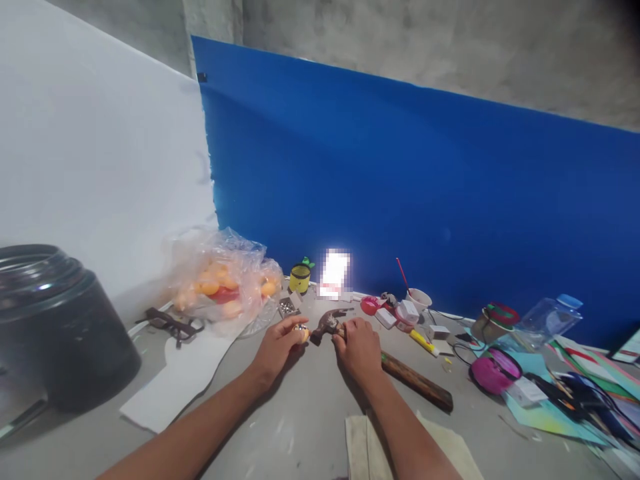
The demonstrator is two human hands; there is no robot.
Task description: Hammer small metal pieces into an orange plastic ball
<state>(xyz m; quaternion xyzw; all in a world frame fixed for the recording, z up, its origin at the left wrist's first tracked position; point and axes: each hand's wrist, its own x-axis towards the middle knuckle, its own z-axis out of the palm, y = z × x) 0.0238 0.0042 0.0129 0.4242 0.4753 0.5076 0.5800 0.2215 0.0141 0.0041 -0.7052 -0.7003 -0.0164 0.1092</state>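
My left hand [281,347] is closed around a small round orange object [301,331] with pale and dark spots; its exact kind is hard to make out. The claw hammer [417,381] lies low over the table, its rusty metal head pointing toward my left hand. Gripping its wooden handle close under the head is my right hand [361,350], and the rest of the handle sticks out to the right. A small gap separates the hammer head from the orange object. Just behind my left hand stands a small open box [289,305] with tiny shiny metal pieces.
A plastic bag of orange balls [227,283] and dark glasses [170,325] lie left, beside a large dark jar [65,333]. To the right are a paper cup [419,299], a yellow tube [424,342], a pink pouch [495,371] and a clear bottle [547,321]. Folded cloth [360,447] lies in front.
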